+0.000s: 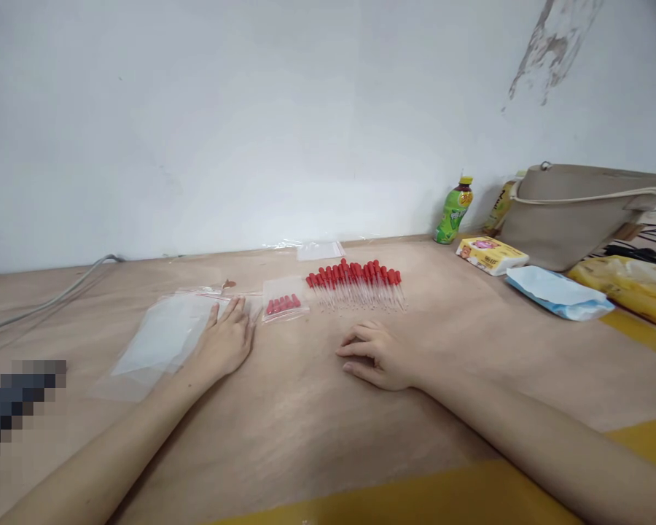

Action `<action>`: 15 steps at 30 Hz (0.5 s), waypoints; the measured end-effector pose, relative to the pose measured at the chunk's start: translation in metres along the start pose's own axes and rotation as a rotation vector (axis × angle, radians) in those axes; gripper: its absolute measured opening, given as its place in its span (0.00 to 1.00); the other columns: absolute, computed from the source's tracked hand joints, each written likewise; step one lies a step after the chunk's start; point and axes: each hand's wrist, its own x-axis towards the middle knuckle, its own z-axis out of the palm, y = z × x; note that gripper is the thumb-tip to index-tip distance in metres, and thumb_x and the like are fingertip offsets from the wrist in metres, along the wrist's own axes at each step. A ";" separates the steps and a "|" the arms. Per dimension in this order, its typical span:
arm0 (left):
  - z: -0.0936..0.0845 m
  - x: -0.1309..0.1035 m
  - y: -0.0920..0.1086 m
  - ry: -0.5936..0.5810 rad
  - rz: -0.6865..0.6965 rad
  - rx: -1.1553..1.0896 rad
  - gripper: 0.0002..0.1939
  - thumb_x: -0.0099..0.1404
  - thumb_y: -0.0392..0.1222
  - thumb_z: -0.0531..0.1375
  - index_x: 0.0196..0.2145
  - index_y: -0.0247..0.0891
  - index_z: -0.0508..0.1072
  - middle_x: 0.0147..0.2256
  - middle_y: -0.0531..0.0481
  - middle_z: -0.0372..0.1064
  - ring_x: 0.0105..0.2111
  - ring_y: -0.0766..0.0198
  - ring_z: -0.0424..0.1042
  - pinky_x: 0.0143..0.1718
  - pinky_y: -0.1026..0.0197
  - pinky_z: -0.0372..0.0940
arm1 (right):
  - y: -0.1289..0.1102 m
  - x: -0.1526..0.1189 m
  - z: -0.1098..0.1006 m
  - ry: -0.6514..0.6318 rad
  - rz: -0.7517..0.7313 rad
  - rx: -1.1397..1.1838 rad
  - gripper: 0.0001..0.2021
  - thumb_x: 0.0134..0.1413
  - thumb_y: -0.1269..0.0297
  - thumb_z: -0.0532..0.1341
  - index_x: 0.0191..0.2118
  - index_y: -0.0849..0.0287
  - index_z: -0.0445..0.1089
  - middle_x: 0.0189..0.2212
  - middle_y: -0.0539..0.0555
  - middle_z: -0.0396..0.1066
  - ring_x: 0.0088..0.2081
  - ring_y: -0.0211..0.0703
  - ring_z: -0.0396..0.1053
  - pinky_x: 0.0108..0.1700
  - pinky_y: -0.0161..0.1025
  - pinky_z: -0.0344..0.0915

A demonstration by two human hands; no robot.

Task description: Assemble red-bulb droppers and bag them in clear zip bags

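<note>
My left hand (227, 339) lies with fingers stretched over the upper right part of some clear zip-lock bags (158, 335), touching them and holding nothing. Just right of its fingertips is a small clear zip-lock bag (285, 286) with several red rubber bulbs (283, 303) showing in it. Beyond my right hand (380, 355) a row of droppers (361, 281) is spread out, red bulbs toward the wall and thin clear tubes toward me. That right hand rests on the table, fingers loosely bent, thumb apart, with nothing in it.
A white packet (321, 251) lies near the wall. At the right are a green bottle (453, 211), a yellow tissue pack (492, 255), a blue-white packet (558, 292), a beige bag (563, 211) and yellow plastic (628, 284). A grey cable (60, 295) runs along the left.
</note>
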 end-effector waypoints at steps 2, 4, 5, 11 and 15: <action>0.000 0.002 0.001 0.011 -0.037 -0.047 0.23 0.65 0.39 0.41 0.42 0.27 0.72 0.57 0.35 0.55 0.60 0.51 0.49 0.59 0.42 0.43 | 0.000 0.000 0.000 0.003 0.002 0.003 0.13 0.54 0.60 0.56 0.43 0.57 0.71 0.39 0.55 0.69 0.41 0.42 0.63 0.45 0.43 0.58; -0.002 0.002 0.001 0.071 -0.165 -0.185 0.23 0.65 0.38 0.40 0.43 0.28 0.71 0.55 0.36 0.58 0.58 0.52 0.53 0.58 0.45 0.49 | -0.001 0.000 0.000 0.005 0.002 0.001 0.12 0.54 0.60 0.57 0.43 0.57 0.71 0.38 0.55 0.69 0.41 0.42 0.63 0.45 0.43 0.58; -0.005 0.002 0.001 0.145 -0.252 -0.274 0.23 0.65 0.38 0.39 0.45 0.29 0.70 0.55 0.37 0.59 0.57 0.53 0.55 0.57 0.47 0.52 | -0.001 0.000 0.000 0.007 -0.002 -0.002 0.12 0.54 0.60 0.57 0.43 0.56 0.71 0.38 0.55 0.69 0.41 0.42 0.63 0.44 0.43 0.58; -0.042 -0.016 0.018 0.355 0.129 -0.605 0.21 0.69 0.42 0.40 0.54 0.38 0.62 0.57 0.49 0.56 0.58 0.60 0.54 0.59 0.53 0.53 | 0.003 0.000 0.001 0.132 0.042 -0.065 0.10 0.54 0.64 0.56 0.40 0.57 0.70 0.36 0.56 0.69 0.39 0.42 0.64 0.43 0.44 0.58; -0.053 -0.027 0.046 -0.029 0.641 -0.560 0.20 0.70 0.41 0.42 0.58 0.43 0.57 0.58 0.52 0.54 0.59 0.62 0.51 0.61 0.51 0.48 | 0.014 -0.001 -0.001 0.298 0.156 -0.073 0.10 0.52 0.69 0.55 0.41 0.59 0.67 0.37 0.57 0.68 0.39 0.44 0.65 0.41 0.43 0.60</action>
